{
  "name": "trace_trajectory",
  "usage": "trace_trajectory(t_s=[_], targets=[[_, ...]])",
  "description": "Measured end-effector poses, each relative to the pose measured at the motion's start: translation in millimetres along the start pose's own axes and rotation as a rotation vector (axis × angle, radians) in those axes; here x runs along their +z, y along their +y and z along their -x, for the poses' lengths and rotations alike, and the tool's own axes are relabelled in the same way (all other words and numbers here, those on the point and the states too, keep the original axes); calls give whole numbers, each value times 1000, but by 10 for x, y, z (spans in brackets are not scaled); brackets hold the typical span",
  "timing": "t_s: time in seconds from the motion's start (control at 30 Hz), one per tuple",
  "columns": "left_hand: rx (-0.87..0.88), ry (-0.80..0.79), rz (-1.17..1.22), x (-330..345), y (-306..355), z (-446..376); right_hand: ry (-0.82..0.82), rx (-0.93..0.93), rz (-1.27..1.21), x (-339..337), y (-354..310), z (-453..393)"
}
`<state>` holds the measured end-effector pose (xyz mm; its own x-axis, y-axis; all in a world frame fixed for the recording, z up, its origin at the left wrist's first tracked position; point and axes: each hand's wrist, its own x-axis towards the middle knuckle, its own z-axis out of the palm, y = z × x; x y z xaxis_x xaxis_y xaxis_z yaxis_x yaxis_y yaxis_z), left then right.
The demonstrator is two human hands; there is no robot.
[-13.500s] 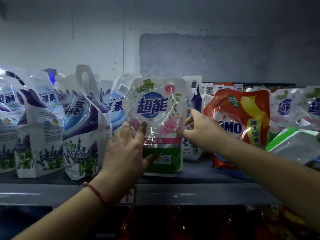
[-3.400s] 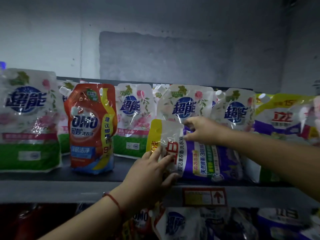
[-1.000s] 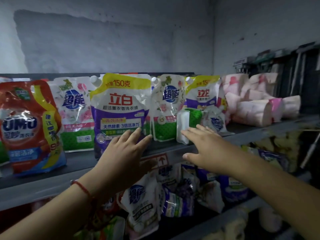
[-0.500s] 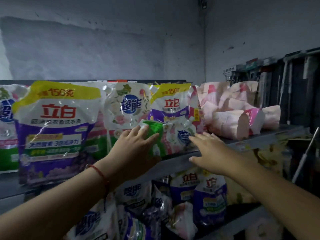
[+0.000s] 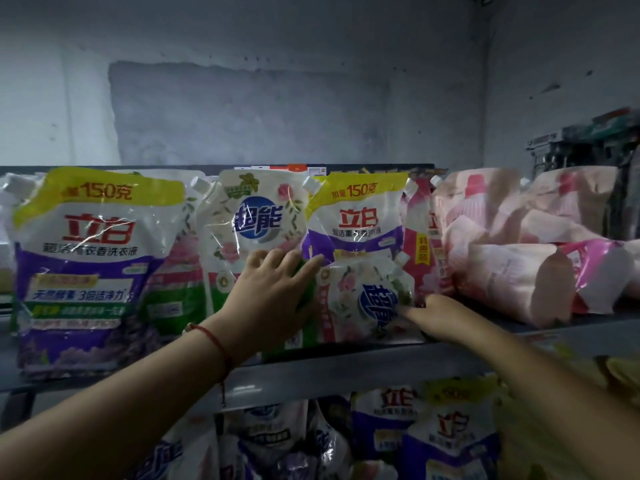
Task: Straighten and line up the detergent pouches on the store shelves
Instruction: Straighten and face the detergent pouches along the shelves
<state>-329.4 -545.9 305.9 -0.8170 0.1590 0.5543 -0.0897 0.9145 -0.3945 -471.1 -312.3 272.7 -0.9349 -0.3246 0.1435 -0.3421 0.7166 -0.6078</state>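
Head view: my left hand lies flat, fingers relaxed, on the green bottom of a floral pouch that's tipped sideways at the shelf front, just ahead of the upright row; my right hand touches its lower right corner, but I cannot tell if those fingers pinch or just push. To do this well I'd swing the green base down onto the shelf, stand the pouch spout-up and slide it back flush with its neighbours. Pouches are glossy, crinkly soft film with bulging liquid fill, so likely slippery and floppy: support both sides.
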Motion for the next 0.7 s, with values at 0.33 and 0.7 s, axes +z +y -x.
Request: trace_trajectory(t_s=[0.33,0.7], targets=[[-84,109,68,182,-43,119,219,-165,-387,0,49,-299],[-237,226,240,277,-98,317,475,-497,-411,-539,-712,-374]])
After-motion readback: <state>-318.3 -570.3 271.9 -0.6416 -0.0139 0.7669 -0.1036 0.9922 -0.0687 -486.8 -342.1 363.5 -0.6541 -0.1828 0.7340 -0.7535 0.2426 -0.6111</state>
